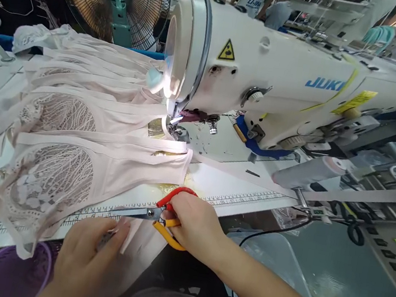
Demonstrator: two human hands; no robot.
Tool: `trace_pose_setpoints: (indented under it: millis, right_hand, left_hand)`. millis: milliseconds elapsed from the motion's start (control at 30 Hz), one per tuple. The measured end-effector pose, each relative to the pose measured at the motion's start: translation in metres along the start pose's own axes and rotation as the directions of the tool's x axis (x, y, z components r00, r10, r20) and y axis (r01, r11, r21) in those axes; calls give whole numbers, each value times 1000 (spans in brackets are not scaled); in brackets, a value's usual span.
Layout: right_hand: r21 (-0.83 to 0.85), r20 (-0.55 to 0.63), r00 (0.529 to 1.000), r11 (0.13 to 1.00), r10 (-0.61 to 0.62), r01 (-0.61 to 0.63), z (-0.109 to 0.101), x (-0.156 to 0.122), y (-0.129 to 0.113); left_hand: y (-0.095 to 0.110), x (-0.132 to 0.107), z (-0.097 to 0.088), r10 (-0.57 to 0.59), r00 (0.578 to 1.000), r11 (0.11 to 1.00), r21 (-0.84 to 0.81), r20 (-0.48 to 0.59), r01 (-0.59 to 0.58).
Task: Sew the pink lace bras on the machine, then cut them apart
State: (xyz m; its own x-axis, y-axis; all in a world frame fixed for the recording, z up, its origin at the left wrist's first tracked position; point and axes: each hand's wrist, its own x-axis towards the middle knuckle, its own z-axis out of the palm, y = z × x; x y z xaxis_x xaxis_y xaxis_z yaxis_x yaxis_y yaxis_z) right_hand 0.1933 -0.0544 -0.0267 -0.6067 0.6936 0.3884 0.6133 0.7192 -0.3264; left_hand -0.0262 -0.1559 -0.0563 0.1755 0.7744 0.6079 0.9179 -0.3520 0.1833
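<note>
My right hand [196,222] grips a pair of scissors [150,213] with one red and one orange handle loop. Their blades point left, just above my left hand [89,254]. Between its thumb and fingers, my left hand pinches a pale pink piece of fabric [135,243] at the table's front edge. I cannot tell whether the blades touch the fabric. Behind both hands a pale pink lace bra [143,163] lies flat on the table, its lace cup to the left and its band reaching right.
A white sewing machine [239,70] stands behind, its needle area lit. More bras [94,66] lie in a row at the back left, before a fan [122,18]. A purple basket [9,269] and a clear plastic bin [278,260] sit below the table [223,179].
</note>
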Motion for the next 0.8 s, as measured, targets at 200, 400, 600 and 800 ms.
trace_pose_setpoints:
  millis: [200,400,600,800]
  right_hand:
    - [23,-60,993,994,-105,107,-4,3,1]
    - [110,-55,873,866,-484,487,-11,7,1]
    - [57,-5,832,831,-554,554,-15,-4,2]
    - [-7,53,870,871,-491,492,-20,-20,1]
  left_hand:
    - [-4,-4,-3,302,950,950,52,83,-307]
    - [-7,-15,0,209,976,975,60,55,-212]
    - [-2,-16,1,114,990,992,50,85,-119]
    - [1,-12,1,101,993,990,88,64,-107]
